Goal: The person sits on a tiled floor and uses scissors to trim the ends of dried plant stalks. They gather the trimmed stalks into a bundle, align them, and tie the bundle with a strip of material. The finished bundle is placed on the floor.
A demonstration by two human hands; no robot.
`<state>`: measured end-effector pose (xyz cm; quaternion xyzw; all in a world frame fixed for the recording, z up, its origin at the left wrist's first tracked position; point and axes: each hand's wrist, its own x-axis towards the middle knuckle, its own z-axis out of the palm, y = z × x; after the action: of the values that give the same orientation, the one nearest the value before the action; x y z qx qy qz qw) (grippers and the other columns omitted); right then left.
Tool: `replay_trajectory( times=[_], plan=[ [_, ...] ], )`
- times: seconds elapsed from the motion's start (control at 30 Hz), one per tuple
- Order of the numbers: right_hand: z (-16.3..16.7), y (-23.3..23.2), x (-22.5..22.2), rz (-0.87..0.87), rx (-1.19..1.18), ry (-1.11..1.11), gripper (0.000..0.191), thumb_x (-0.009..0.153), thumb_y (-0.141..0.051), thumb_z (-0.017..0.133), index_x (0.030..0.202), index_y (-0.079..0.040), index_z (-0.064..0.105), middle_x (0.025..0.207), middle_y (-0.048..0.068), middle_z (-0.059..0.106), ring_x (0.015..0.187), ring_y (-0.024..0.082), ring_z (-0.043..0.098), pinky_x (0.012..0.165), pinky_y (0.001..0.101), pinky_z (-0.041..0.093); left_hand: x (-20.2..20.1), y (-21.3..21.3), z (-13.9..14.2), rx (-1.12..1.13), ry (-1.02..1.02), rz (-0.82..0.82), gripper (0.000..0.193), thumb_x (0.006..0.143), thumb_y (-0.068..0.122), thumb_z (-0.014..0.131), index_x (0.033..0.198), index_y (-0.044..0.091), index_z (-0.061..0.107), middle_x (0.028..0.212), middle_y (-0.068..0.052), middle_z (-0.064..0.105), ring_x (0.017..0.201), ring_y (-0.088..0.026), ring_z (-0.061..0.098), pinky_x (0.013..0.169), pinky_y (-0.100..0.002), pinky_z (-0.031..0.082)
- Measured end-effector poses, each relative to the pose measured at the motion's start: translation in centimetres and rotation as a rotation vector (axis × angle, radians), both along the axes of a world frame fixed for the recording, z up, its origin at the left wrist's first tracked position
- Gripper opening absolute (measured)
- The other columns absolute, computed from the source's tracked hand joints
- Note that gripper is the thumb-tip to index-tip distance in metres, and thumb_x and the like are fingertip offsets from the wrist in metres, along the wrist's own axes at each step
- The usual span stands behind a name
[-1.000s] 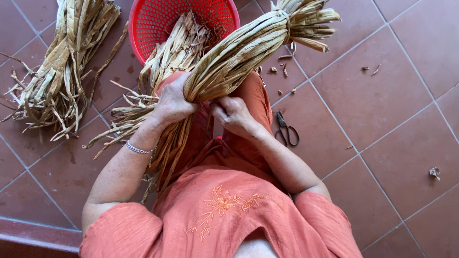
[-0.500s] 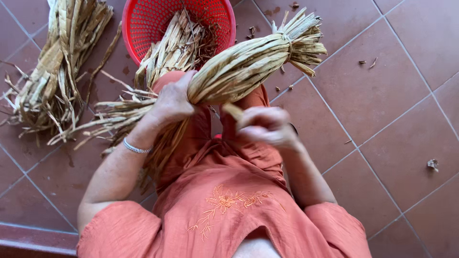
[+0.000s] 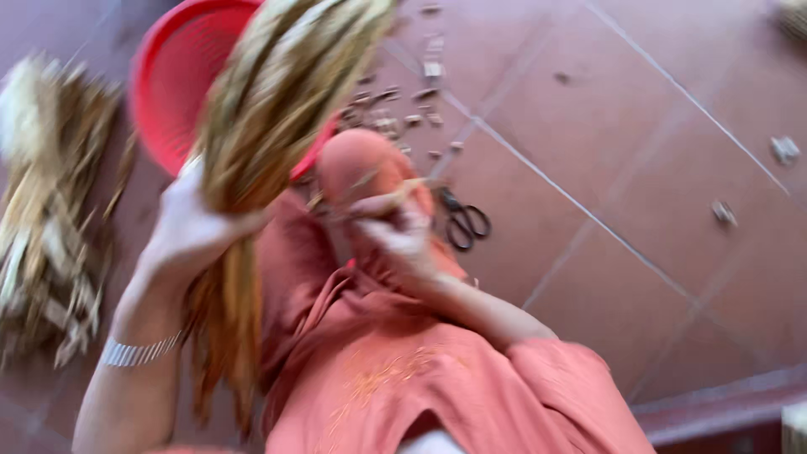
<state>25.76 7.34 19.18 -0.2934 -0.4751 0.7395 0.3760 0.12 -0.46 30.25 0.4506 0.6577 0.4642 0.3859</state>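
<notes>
The view is blurred by motion. My left hand [image 3: 189, 231] grips a thick bundle of dried straw-coloured leaf strips [image 3: 277, 92] around its middle and holds it nearly upright, with loose ends hanging below the hand. My right hand [image 3: 399, 235] is over my knee, fingers pinched on a thin dried strip [image 3: 382, 202] that runs toward the bundle. I wear orange clothes and a silver bracelet on the left wrist.
A red plastic basket [image 3: 172, 84] stands behind the bundle. A pile of dried strips [image 3: 50, 219] lies at the left. Black scissors [image 3: 462, 223] rest on the red tiled floor, right of my knee. Small cut scraps [image 3: 395, 118] are scattered beyond.
The left hand has swung the bundle from lying across to nearly upright. The right hand moved down to the knee with a strip. The camera tilted and the picture blurred.
</notes>
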Motion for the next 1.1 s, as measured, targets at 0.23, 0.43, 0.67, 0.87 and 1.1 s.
replay_trajectory(
  times=[0.23,0.43,0.67,0.87,1.1],
  plan=[
    [-4.2,-4.9,-10.6,-0.043,-0.878,0.284,0.017,0.096,-0.015,0.073,0.107,-0.012,0.061,0.098,0.003,0.061,0.087,0.017,0.053,0.075,0.0335,0.043,-3.0,-3.7,-6.1,-0.346,-0.04,-0.158,0.045,0.071,-0.006,0.079,0.116,-0.004,0.073,0.098,-0.014,0.078,0.083,-0.019,0.073,0.074,-0.035,0.061],
    [-8.4,-5.2,-12.2,0.037,-0.918,0.27,0.03,0.092,-0.022,0.076,0.119,-0.013,0.064,0.108,0.005,0.07,0.1,0.022,0.065,0.081,0.0392,0.054,-9.6,-4.0,-14.2,-0.093,0.13,-0.417,0.045,0.067,-0.005,0.08,0.11,0.003,0.072,0.102,-0.017,0.075,0.078,-0.02,0.075,0.077,-0.033,0.061],
    [-8.9,-3.8,-13.0,0.011,-0.816,0.26,0.037,0.093,-0.021,0.08,0.125,-0.012,0.064,0.112,0.009,0.069,0.109,0.025,0.063,0.09,0.0462,0.047,-12.2,-2.7,-18.1,-0.493,-0.123,-0.28,0.064,0.067,-0.016,0.074,0.13,-0.005,0.066,0.09,-0.024,0.076,0.071,-0.028,0.074,0.067,-0.04,0.06],
    [-9.7,-3.3,-12.1,0.166,-0.795,0.354,0.04,0.092,-0.021,0.078,0.129,-0.009,0.068,0.123,0.006,0.07,0.121,0.023,0.06,0.091,0.0461,0.048,-11.3,-2.9,-19.2,-0.395,-0.15,-0.254,0.062,0.072,-0.011,0.071,0.133,-0.005,0.063,0.097,-0.023,0.075,0.078,-0.028,0.072,0.071,-0.039,0.059],
    [-10.4,-3.3,-11.7,0.269,-0.945,0.457,0.032,0.095,-0.016,0.073,0.126,-0.012,0.067,0.122,0.003,0.069,0.116,0.02,0.062,0.086,0.0457,0.055,-10.8,-1.6,-19.2,-0.353,-0.167,-0.242,0.059,0.077,-0.005,0.067,0.136,-0.005,0.061,0.104,-0.021,0.073,0.087,-0.027,0.07,0.077,-0.038,0.057]
  ],
)
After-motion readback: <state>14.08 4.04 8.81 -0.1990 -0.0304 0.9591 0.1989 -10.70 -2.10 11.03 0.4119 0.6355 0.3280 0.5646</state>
